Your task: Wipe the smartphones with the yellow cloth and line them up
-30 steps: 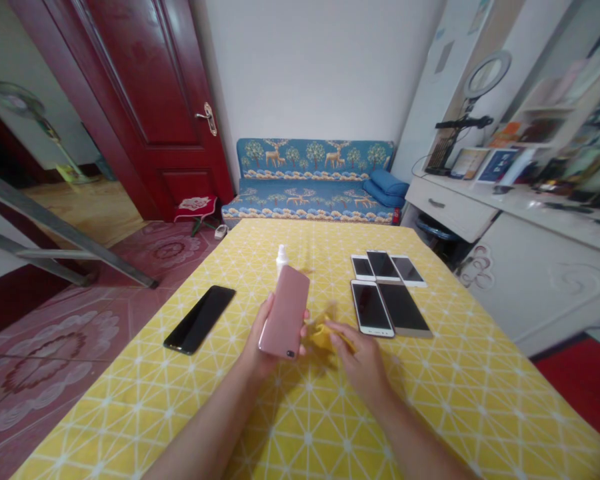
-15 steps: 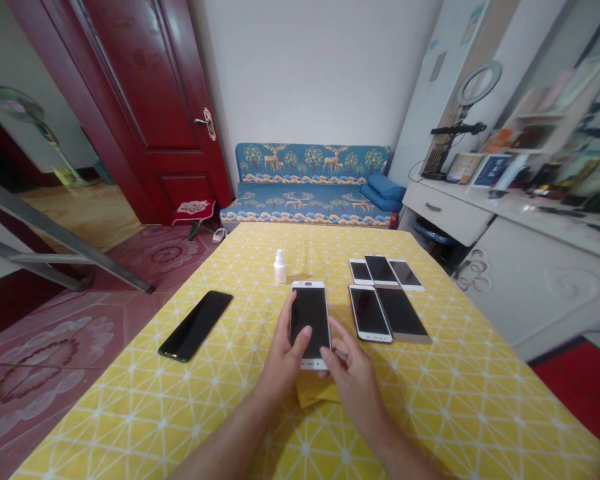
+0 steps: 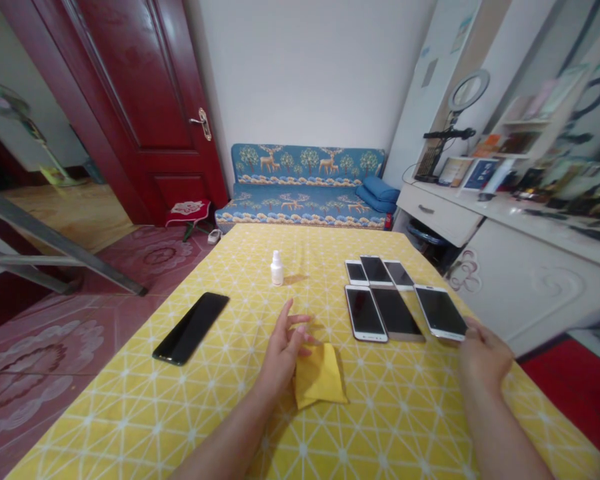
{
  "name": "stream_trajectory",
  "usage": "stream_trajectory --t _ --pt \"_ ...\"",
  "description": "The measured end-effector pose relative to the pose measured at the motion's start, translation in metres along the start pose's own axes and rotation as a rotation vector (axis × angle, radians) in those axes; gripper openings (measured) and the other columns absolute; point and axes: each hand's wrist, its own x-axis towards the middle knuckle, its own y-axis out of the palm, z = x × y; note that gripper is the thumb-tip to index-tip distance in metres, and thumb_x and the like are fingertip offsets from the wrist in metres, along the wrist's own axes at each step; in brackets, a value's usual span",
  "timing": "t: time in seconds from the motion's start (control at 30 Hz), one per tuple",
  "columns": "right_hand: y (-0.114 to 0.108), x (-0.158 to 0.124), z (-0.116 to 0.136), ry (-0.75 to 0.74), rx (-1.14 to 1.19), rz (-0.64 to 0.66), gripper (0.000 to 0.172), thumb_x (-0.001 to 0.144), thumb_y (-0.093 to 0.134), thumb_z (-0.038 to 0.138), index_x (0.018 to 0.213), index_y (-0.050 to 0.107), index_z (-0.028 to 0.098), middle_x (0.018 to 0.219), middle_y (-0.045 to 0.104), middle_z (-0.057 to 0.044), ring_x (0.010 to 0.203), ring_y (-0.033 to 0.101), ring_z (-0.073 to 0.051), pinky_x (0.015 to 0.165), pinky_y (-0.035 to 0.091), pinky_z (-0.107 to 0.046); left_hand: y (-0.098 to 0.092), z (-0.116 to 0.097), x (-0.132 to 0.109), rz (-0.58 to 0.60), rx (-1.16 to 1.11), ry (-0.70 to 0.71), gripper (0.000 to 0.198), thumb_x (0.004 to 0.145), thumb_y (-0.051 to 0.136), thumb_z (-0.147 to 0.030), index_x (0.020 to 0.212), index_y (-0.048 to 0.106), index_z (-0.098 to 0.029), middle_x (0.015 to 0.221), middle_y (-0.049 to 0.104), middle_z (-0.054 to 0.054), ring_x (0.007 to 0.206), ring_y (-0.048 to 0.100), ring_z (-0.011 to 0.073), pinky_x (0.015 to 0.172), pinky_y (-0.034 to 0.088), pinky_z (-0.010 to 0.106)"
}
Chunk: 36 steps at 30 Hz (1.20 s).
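My right hand (image 3: 486, 350) grips the lower right corner of a white smartphone (image 3: 439, 311), screen up, at the right end of a group of phones. Whether that phone touches the table cannot be made out. Left of it lie a grey-gold phone (image 3: 396, 312) and another white phone (image 3: 366, 313). Fingers apart and holding nothing, my left hand (image 3: 287, 340) hovers beside a folded yellow cloth (image 3: 321, 377). A small white bottle (image 3: 277, 270) stands upright beyond that hand. Off to the left rests a black phone (image 3: 192, 328).
A yellow patterned cloth covers the table (image 3: 205, 413). Behind the group's front row lie several more phones (image 3: 376, 270). Beyond the table is a blue sofa (image 3: 300, 200). A white dresser (image 3: 525, 267) stands to the right, a metal frame (image 3: 45, 259) to the left.
The white phone, held between both hands before, has moved right in my right hand to the end of the phone group. My left hand has let go, and the yellow cloth is uncovered.
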Motion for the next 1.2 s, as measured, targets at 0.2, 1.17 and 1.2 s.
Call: stream_trajectory --t 0.2,1.17,1.2 --pt "-0.007 0.002 -0.005 0.163 -0.207 0.021 0.043 0.080 0.046 0.026 0.115 0.069 0.019 0.110 0.069 -0.019 0.102 0.063 -0.036 0.078 0.047 -0.046 -0.002 0.002 0.001 0.008 0.031 0.015 0.073 0.075 0.072 -0.036 0.140 0.039 -0.028 0.112 0.063 0.010 0.074 0.065 0.0155 0.059 0.052 0.026" --pt "0.006 0.015 -0.016 -0.166 -0.294 0.565 0.062 0.068 0.064 0.023 0.128 0.057 0.009 0.147 0.038 -0.020 0.134 0.038 -0.035 0.109 0.033 -0.045 -0.012 0.018 0.013 0.042 0.249 0.004 0.064 0.080 0.063 -0.036 0.137 0.040 -0.018 0.113 0.060 0.013 0.072 0.063 0.0140 0.061 0.052 0.027" --pt "0.005 0.017 -0.020 -0.172 -0.273 0.568 0.063 0.065 0.064 0.021 0.127 0.059 0.011 0.146 0.040 -0.018 0.134 0.038 -0.035 0.109 0.033 -0.045 -0.013 0.018 0.013 0.046 0.257 0.004 0.064 0.080 0.063 -0.036 0.137 0.040 -0.018 0.113 0.060 0.013 0.072 0.062 0.0138 0.061 0.052 0.027"
